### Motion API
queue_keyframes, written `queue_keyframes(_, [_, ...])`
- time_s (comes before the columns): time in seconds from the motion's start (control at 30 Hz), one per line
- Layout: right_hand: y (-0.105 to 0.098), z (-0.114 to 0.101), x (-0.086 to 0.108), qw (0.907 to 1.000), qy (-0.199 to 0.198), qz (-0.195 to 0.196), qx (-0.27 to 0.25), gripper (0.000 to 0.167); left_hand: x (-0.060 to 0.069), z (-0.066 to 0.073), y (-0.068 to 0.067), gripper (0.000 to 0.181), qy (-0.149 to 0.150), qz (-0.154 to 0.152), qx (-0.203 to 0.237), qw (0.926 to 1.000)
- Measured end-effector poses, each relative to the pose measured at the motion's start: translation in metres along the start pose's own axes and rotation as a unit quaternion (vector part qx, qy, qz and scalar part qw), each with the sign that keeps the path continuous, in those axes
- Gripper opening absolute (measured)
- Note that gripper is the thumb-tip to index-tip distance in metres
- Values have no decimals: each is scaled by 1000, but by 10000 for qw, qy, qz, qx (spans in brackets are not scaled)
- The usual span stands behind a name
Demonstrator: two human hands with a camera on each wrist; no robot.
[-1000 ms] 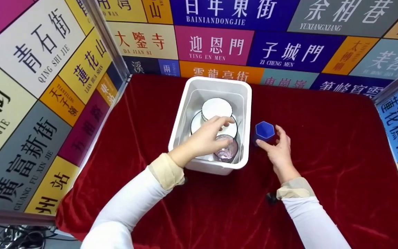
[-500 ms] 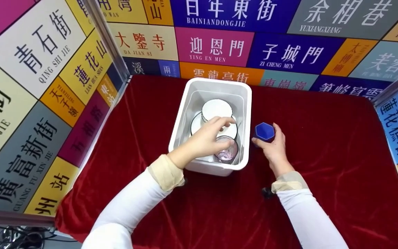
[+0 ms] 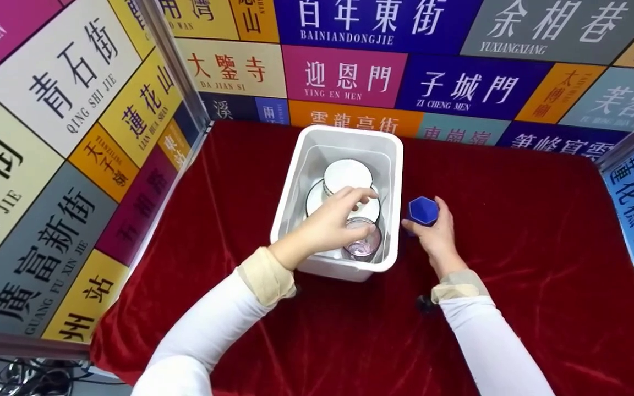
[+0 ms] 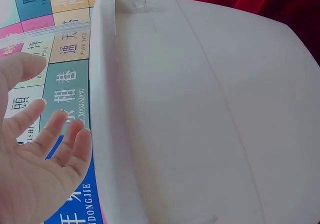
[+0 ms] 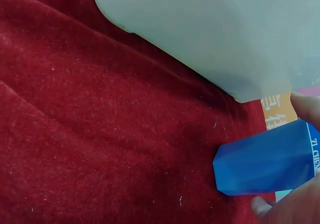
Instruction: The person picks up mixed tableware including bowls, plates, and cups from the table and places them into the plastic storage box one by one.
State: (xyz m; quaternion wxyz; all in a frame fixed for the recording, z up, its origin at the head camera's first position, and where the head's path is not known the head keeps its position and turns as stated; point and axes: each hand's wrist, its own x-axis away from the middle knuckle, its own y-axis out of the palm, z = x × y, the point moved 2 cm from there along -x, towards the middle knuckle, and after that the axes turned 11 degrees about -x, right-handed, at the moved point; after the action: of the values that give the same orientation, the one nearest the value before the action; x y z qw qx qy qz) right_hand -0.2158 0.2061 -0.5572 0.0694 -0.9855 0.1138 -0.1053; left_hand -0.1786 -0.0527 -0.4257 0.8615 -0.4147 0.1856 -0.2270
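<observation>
My right hand (image 3: 439, 236) is around a blue hexagonal cup (image 3: 422, 211), its thumb on the near left side and its fingers on the right. In the right wrist view the cup (image 5: 265, 159) stands on red cloth between thumb and fingers. My left hand (image 3: 328, 223) hovers over a white plastic tub (image 3: 397, 187), fingers loosely spread and holding nothing. Below its thumb, a clear pinkish drinking glass (image 3: 362, 251) sits inside the tub. Behind it, a white round dish (image 3: 348, 174), seemingly an upturned bowl, rests on a dark-rimmed white plate (image 3: 313, 204), partly hidden by the hand.
Red velvet cloth (image 3: 526, 236) covers the table. Panels printed with street names (image 3: 344, 77) enclose the back and sides. The tub's right wall (image 5: 215, 29) stands close to the cup. Cables (image 3: 25, 374) lie on the floor at lower left.
My right hand has moved slightly left and come closer around the blue cup, which stays beside the tub. My left hand has hardly moved. The head view has shifted a little.
</observation>
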Motion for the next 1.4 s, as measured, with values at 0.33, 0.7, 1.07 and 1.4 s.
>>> queue_keyframes(0.33, [-5,4,-5,9991,217,86,-363,84,-2,5,4,59,87,-61,109,9999])
queue_keyframes(0.7, [-16,-5,6,9987,153,114,-470,73,-11,8,10,59,184,-192,18,9996])
queue_keyframes(1.07, [-21,-24,24,9971,196,12,-729,78,-22,9,17,68,54,-369,13,9993])
queue_keyframes(1.4, [-28,-46,46,9949,27,-282,-967,80,-32,11,22,73,26,-338,176,9993])
